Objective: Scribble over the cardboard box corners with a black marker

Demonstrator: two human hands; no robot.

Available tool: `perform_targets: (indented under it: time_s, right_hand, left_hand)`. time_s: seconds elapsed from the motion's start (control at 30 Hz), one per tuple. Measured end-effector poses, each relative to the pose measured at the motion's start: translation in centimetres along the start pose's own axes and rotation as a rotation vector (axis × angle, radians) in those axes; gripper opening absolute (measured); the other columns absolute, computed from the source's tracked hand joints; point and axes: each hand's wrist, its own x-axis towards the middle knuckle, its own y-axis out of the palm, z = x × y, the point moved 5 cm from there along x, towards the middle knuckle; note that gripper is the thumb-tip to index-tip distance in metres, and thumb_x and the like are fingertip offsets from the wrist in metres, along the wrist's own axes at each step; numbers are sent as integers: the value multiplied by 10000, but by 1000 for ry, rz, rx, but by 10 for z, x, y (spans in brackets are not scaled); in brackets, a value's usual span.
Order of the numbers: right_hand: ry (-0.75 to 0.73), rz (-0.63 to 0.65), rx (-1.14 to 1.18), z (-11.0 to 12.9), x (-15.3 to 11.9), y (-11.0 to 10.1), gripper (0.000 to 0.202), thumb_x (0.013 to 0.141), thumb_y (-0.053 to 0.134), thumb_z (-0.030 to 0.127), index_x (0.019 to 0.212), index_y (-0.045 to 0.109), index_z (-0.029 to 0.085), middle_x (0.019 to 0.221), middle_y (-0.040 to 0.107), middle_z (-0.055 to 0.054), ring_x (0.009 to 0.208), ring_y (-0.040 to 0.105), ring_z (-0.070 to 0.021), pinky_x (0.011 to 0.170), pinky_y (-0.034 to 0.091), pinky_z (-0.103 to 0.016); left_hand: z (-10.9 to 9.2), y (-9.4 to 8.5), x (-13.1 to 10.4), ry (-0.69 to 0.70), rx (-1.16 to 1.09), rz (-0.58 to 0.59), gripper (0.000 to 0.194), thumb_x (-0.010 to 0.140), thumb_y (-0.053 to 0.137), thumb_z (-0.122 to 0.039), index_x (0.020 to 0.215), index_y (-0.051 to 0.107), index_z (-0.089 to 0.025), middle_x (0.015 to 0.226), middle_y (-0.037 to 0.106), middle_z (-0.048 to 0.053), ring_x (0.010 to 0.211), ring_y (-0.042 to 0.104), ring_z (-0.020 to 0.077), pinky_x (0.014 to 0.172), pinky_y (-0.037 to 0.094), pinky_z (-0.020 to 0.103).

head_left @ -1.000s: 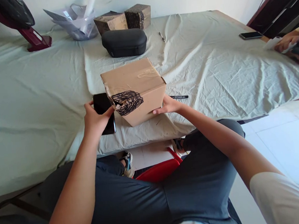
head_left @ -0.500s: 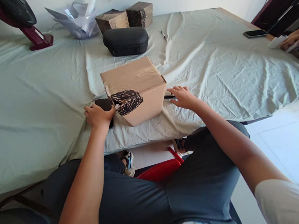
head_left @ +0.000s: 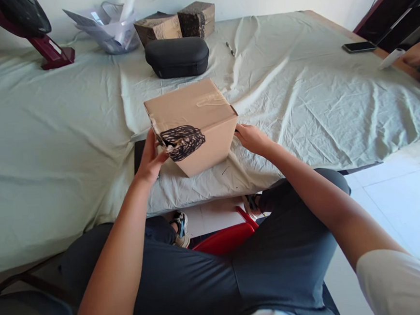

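Observation:
A brown cardboard box (head_left: 209,145) stands on the cloth in front of me, black scribble and a torn spot at its near left corner. Against its left side rests my left hand (head_left: 151,157), fingers along that face and thumb by the torn corner. Partly behind that hand lies a flat dark object (head_left: 139,156) on the cloth. My right hand (head_left: 250,137) is closed at the box's right edge, its fingertips partly hidden. A small dark bit of a slim black pen (head_left: 236,130) shows at those fingertips.
Behind the box sit a black zip case (head_left: 177,58), two small scribbled boxes (head_left: 196,21) and a clear plastic basket (head_left: 108,39). A pen (head_left: 229,48) lies farther back. At the right are a phone (head_left: 359,47) and another person's hand (head_left: 418,58).
My left hand has moved up from the flat dark object onto the box's side. My right hand has closed on the slim black pen. The box has shifted slightly right.

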Motion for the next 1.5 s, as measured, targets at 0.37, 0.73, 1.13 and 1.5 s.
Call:
perform_targets:
  time_s: [0.37,0.73,1.13,1.5]
  right_hand:
    - [156,-4,-185,3,-2,5,528,1116,496,537,1465,771,253,1290,865,-190,1089,799,-404,817,559,-442]
    - [291,217,-229,-6,-29,-27,986,1004,584,427,1861,234,88,1330,836,-284,1176,787,-443,928,604,-504]
    - [102,-338,945,-10,-18,-74,437,961,563,519,1124,785,178,1129,795,-151,726,662,-181,622,553,-357]
    - [-352,-500,1414,100,-54,-131,454,950,781,743,1001,622,321,785,683,36,550,490,-144,494,476,-301]
  left_hand:
    - [-46,4,-34,211,-81,-167,1579,628,953,-702,1791,-31,-285,1782,374,244,1676,466,459,1393,403,630]
    - [-42,-24,-35,160,-6,-189,1578,602,950,-677,1782,-32,-311,1726,356,207,1731,364,441,1408,434,621]
    - [-45,-33,-48,308,236,-387,1499,574,958,-661,1747,73,-363,1704,338,181,1705,302,526,1439,288,718]
    - [-40,-20,-53,364,349,-416,1744,414,943,-754,1735,-42,-184,1595,292,242,1656,254,569,1427,199,674]
